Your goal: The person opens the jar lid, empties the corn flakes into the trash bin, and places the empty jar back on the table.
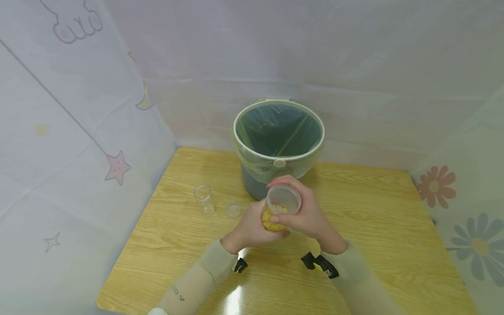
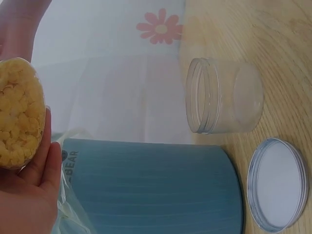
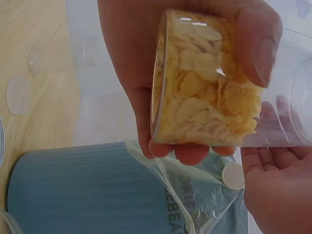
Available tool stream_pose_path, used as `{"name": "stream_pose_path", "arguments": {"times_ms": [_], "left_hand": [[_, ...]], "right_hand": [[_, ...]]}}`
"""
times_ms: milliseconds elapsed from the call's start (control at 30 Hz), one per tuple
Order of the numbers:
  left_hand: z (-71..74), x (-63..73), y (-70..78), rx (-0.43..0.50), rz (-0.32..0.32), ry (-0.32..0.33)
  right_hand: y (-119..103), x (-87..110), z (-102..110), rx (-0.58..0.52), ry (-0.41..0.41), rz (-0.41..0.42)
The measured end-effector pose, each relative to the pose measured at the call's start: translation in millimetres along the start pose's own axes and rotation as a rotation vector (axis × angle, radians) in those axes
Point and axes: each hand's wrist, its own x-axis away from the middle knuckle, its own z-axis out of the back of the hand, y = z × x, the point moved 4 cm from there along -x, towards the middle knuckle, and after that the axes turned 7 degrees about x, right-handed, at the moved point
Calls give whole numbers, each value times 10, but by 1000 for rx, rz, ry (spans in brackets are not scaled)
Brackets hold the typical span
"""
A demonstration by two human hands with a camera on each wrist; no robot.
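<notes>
Both hands hold a clear jar [image 1: 284, 199] part filled with yellow flakes [image 3: 204, 87], its mouth uncovered and facing the head camera. My left hand [image 1: 252, 225] grips the lower part, fingers curled round it. My right hand [image 1: 309, 214] holds the upper part near the rim, its thumb across the near side. The jar is in front of a blue-grey bin [image 1: 255, 181], below the bin's rim. In the left wrist view another clear jar [image 2: 229, 95] and a round lid [image 2: 278, 185] rest on the table; my hands hide these in the head view.
A translucent liner [image 1: 252, 164] covers the bin's white rim [image 1: 323, 135]. Left of the bin, a small clear jar [image 1: 204, 200] stands on the wooden table [image 1: 374, 210], with a clear round lid [image 1: 234, 210] beside it. Printed cloth [image 1: 354, 57] hangs round the table.
</notes>
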Motion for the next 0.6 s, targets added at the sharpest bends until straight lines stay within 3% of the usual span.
{"name": "stream_pose_path", "arguments": {"times_ms": [267,600], "left_hand": [[4,0,-15,32,18,-2],[31,8,2,28,32,23]], "right_hand": [[-16,-18,26,-35,-4,9],[9,34,222,-76,5,22]]}}
